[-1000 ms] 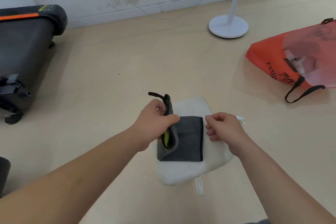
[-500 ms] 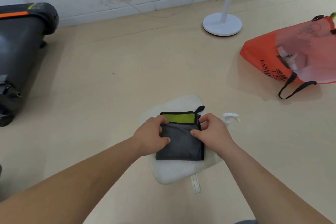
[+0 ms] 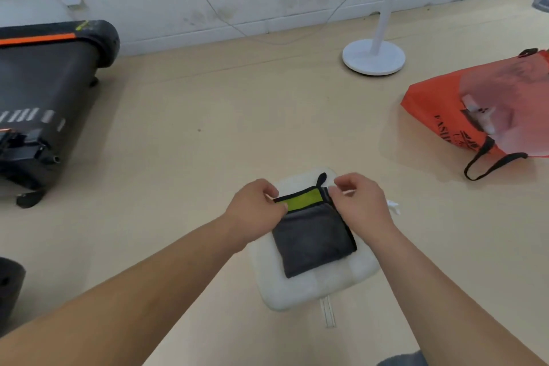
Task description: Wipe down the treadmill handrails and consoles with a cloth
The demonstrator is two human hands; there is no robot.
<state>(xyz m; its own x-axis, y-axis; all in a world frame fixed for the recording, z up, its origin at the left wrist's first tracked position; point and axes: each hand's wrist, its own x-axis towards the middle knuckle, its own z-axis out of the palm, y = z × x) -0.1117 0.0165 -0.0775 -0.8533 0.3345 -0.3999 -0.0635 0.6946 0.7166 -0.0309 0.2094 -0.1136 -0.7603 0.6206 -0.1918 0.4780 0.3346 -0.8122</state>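
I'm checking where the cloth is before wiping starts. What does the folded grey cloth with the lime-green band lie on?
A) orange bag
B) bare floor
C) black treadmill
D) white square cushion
D: the folded grey cloth rests flat on the white square cushion.

Cloth: my left hand (image 3: 255, 211) and right hand (image 3: 361, 205) pinch the grey-green cloth (image 3: 312, 232) — it lies on a white pad (image 3: 297, 291).
Treadmill (image 3: 44, 104): far left — well apart.
Bag: orange bag (image 3: 475, 110), right.

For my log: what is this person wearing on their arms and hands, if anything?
The left hand and right hand are bare: no gloves, rings, watch or bands visible. Both forearms are uncovered down to the frame edge; no sleeve shows.
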